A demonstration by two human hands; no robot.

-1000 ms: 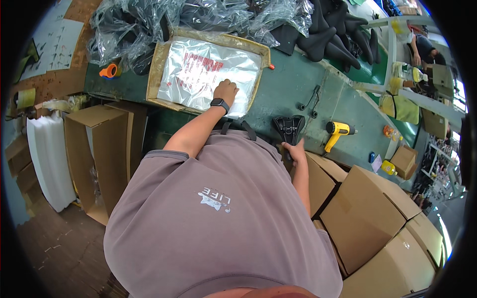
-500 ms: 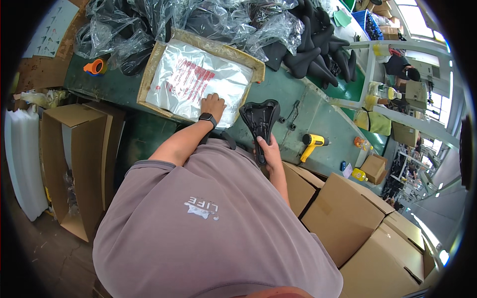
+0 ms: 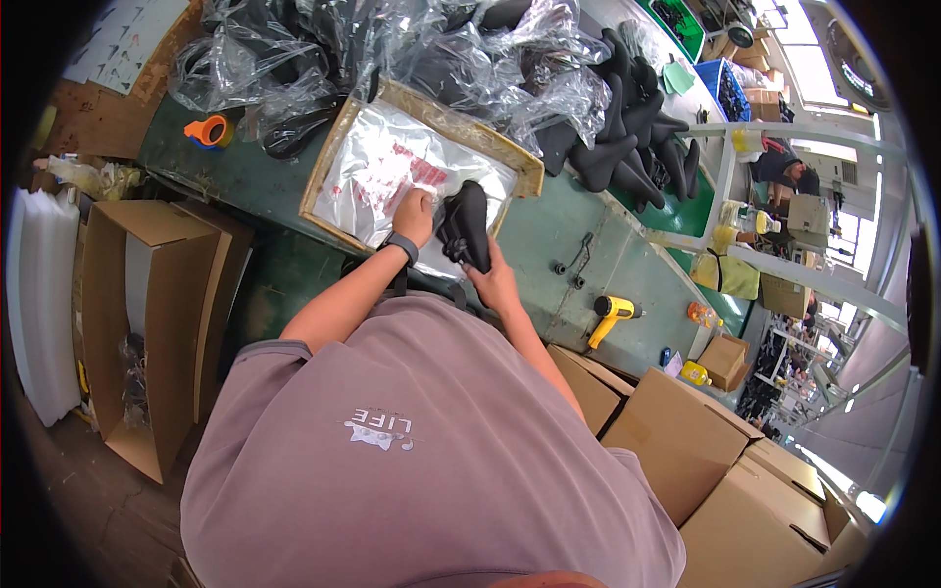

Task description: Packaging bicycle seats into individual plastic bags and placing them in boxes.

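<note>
My right hand (image 3: 496, 282) grips a black bicycle saddle (image 3: 465, 223) by its narrow end, the saddle tilted above the right part of a shallow cardboard tray (image 3: 330, 157). In that tray lies a stack of shiny plastic bags (image 3: 363, 147) with red print. My left hand (image 3: 413, 218), a watch on its wrist, is closed at the top plastic bag, whose surface is rumpled around the fingers. The fingertips are partly hidden. Saddle and left hand are close together, the saddle just right of the hand.
Plastic-wrapped saddles (image 3: 294, 59) are heaped behind the tray, with bare black saddles (image 3: 627, 147) to their right. A yellow heat gun (image 3: 613, 318) and small black metal parts (image 3: 576, 267) lie on the green bench (image 3: 534, 230). An orange tape dispenser (image 3: 210, 131) sits left; cardboard boxes (image 3: 681, 431) stand at right.
The right hand has brought the saddle leftward over the tray and turned it. My left hand has gone from lying flat on the plastic bags to closed, and the top bag is now rumpled.
</note>
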